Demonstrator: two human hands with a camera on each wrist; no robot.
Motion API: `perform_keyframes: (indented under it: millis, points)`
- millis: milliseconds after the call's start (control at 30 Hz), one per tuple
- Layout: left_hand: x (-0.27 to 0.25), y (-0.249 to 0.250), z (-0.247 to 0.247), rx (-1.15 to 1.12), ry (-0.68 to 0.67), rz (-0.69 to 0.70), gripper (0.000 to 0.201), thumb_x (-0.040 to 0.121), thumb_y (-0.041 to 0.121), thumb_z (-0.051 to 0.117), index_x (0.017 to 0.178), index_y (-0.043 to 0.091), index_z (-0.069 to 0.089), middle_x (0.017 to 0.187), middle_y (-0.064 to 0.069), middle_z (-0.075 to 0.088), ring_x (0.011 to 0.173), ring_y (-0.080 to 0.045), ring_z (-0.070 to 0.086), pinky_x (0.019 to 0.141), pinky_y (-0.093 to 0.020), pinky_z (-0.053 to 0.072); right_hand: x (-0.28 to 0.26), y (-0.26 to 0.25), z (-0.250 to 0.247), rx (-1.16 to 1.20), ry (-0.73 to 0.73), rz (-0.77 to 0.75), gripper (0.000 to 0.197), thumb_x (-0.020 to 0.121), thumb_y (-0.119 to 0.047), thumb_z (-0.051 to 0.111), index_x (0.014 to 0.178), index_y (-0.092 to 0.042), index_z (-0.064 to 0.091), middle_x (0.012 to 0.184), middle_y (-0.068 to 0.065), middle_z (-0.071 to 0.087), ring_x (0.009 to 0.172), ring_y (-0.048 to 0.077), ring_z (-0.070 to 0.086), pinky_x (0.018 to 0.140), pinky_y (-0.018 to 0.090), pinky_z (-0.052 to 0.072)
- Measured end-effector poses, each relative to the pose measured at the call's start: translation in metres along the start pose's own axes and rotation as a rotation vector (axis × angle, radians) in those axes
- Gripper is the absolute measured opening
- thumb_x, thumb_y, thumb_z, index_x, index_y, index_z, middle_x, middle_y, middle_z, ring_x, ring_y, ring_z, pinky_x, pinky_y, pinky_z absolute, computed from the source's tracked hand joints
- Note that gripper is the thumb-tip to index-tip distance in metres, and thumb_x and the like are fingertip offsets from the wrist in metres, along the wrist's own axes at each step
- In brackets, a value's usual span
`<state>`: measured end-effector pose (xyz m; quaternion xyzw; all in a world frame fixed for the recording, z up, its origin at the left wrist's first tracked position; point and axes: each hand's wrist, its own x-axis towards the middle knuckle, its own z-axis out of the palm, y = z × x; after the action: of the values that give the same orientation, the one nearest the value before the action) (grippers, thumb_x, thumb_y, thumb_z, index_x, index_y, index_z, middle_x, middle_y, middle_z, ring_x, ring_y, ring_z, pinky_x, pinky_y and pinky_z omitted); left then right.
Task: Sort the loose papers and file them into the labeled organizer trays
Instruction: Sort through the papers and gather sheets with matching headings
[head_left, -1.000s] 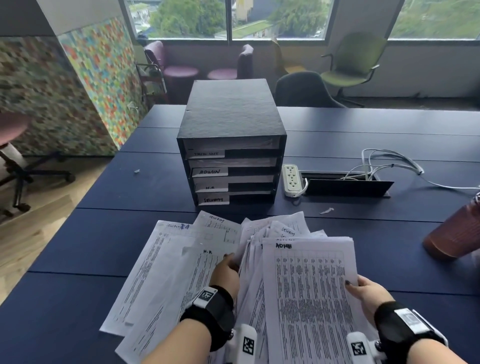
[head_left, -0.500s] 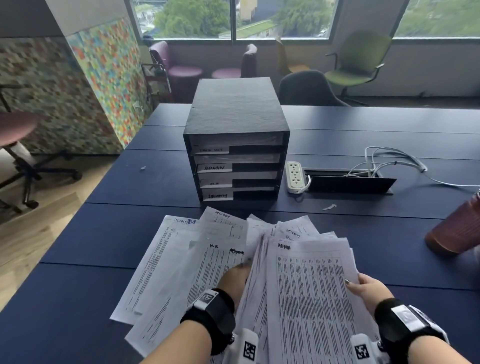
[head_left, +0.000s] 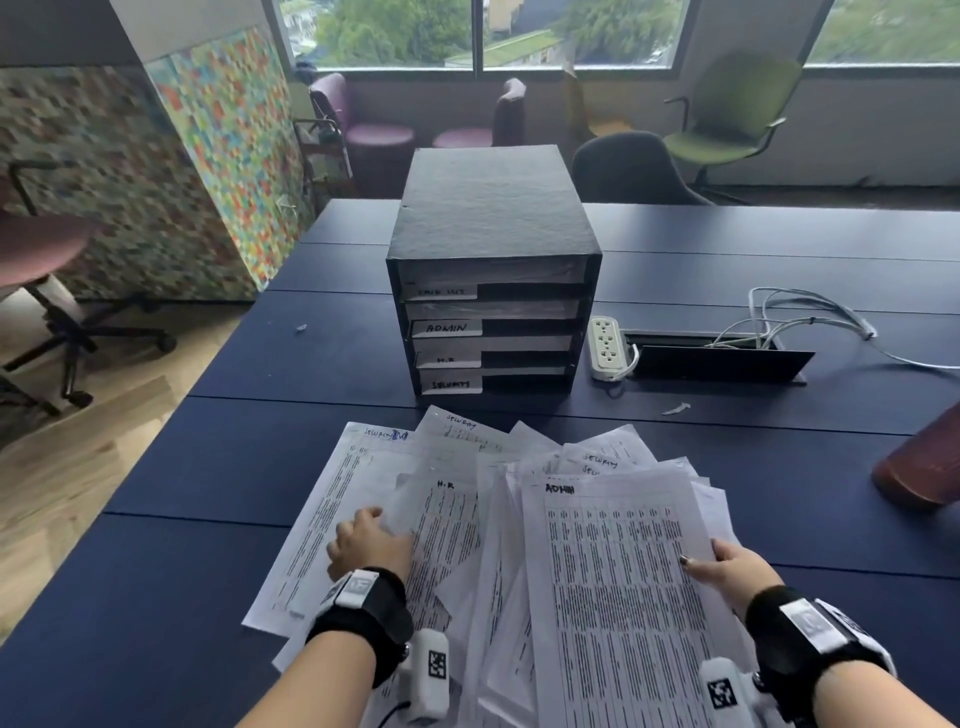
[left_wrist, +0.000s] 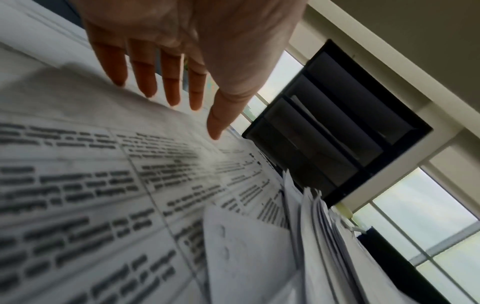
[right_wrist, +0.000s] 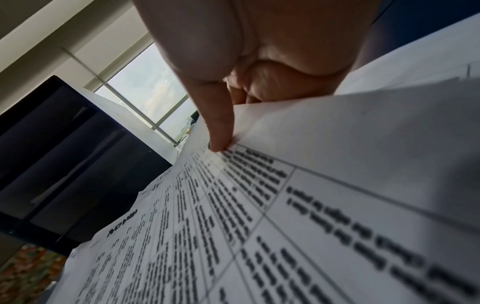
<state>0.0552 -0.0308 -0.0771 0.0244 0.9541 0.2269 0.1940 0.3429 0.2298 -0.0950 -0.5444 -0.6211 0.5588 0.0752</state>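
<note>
A fan of printed papers (head_left: 467, 519) lies on the dark blue table (head_left: 208, 467) in front of me, with headings such as SECURITY, H.R and ADMIN. My left hand (head_left: 366, 540) lies flat with straight fingers on the left sheets, its fingers (left_wrist: 145, 78) spread over the H.R sheet (head_left: 447, 525). My right hand (head_left: 727, 569) pinches the right edge of the ADMIN sheet (head_left: 618, 587) on top of the stack, thumb (right_wrist: 221, 127) on its face. Behind the papers stands the black organizer (head_left: 493, 280) with labeled trays, ADMIN (head_left: 447, 328) second from the top.
A white power strip (head_left: 605, 348) and an open cable hatch (head_left: 717, 358) with white cables lie right of the organizer. A reddish-brown bottle (head_left: 919, 462) lies at the right edge. Chairs stand beyond the table's far side.
My left hand has come out from among the middle sheets and moved left, now flat on the left papers. The right hand keeps its hold on the ADMIN sheet.
</note>
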Motion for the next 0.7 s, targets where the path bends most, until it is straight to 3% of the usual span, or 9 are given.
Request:
perform_keyframes:
  millis: [167, 267, 333, 400, 467, 500, 600, 700]
  points:
    - [0.006, -0.003, 0.0, -0.077, -0.049, 0.036, 0.04, 0.074, 0.041, 0.069, 0.111, 0.028, 0.058, 0.11, -0.004, 0.059, 0.105, -0.026, 0.052, 0.094, -0.041, 0.044, 0.001, 0.0, 0.003, -0.06, 0.039, 0.013, 0.016, 0.081, 0.002, 0.065, 0.098, 0.003, 0.063, 0.076, 0.007, 0.066, 0.073, 0.025, 0.061, 0.076, 0.032, 0.046]
    - [0.003, -0.001, -0.003, -0.3, -0.076, 0.139, 0.032, 0.075, 0.028, 0.072, 0.104, 0.029, 0.058, 0.093, -0.004, 0.058, 0.084, -0.024, 0.059, 0.076, -0.037, 0.053, -0.001, 0.0, 0.004, -0.074, 0.072, 0.016, 0.02, 0.081, 0.002, 0.065, 0.1, 0.006, 0.062, 0.079, 0.01, 0.066, 0.073, 0.024, 0.059, 0.066, 0.03, 0.045]
    - [0.002, -0.001, -0.004, -0.366, -0.105, 0.248, 0.029, 0.08, 0.017, 0.069, 0.104, 0.03, 0.058, 0.089, -0.004, 0.052, 0.073, -0.018, 0.055, 0.062, -0.027, 0.049, -0.001, 0.0, 0.004, -0.091, 0.088, 0.006, 0.022, 0.081, 0.003, 0.065, 0.102, 0.009, 0.061, 0.085, 0.014, 0.065, 0.076, 0.025, 0.058, 0.06, 0.025, 0.042]
    - [0.001, 0.001, -0.004, -0.335, -0.133, 0.289, 0.029, 0.085, 0.012, 0.064, 0.109, 0.026, 0.059, 0.098, -0.006, 0.05, 0.079, -0.016, 0.055, 0.068, -0.024, 0.05, -0.001, 0.0, 0.005, -0.081, 0.091, 0.009, 0.022, 0.081, 0.003, 0.065, 0.103, 0.01, 0.061, 0.087, 0.016, 0.064, 0.079, 0.026, 0.058, 0.061, 0.025, 0.042]
    - [0.004, 0.001, -0.002, -0.22, -0.154, 0.27, 0.026, 0.089, 0.014, 0.056, 0.114, 0.012, 0.06, 0.109, -0.012, 0.051, 0.094, -0.026, 0.057, 0.086, -0.034, 0.05, 0.0, 0.0, 0.007, -0.071, 0.1, -0.006, 0.024, 0.081, 0.002, 0.066, 0.103, 0.01, 0.061, 0.09, 0.017, 0.065, 0.082, 0.026, 0.058, 0.068, 0.03, 0.043]
    - [0.005, 0.001, -0.003, -0.164, -0.189, 0.254, 0.025, 0.091, 0.014, 0.052, 0.113, 0.006, 0.061, 0.111, -0.015, 0.055, 0.098, -0.03, 0.058, 0.088, -0.034, 0.048, -0.001, 0.0, 0.007, -0.065, 0.103, -0.015, 0.024, 0.082, 0.0, 0.066, 0.103, 0.01, 0.06, 0.091, 0.017, 0.065, 0.083, 0.027, 0.059, 0.071, 0.03, 0.043]
    - [0.006, -0.001, -0.009, -0.134, -0.27, 0.237, 0.022, 0.095, 0.012, 0.045, 0.104, 0.008, 0.064, 0.102, -0.014, 0.066, 0.093, -0.03, 0.06, 0.077, -0.03, 0.045, -0.009, -0.002, 0.006, 0.017, 0.075, -0.025, 0.014, 0.083, 0.005, 0.061, 0.097, 0.006, 0.061, 0.079, 0.011, 0.066, 0.074, 0.024, 0.059, 0.063, 0.03, 0.044]
    - [0.01, 0.005, -0.027, -0.11, -0.168, 0.288, 0.016, 0.095, 0.013, 0.044, 0.09, 0.016, 0.059, 0.089, -0.011, 0.064, 0.082, -0.029, 0.056, 0.072, -0.031, 0.044, -0.014, 0.001, 0.007, 0.103, 0.05, -0.024, 0.018, 0.08, 0.014, 0.058, 0.095, 0.004, 0.06, 0.07, 0.007, 0.067, 0.07, 0.024, 0.059, 0.059, 0.03, 0.047]
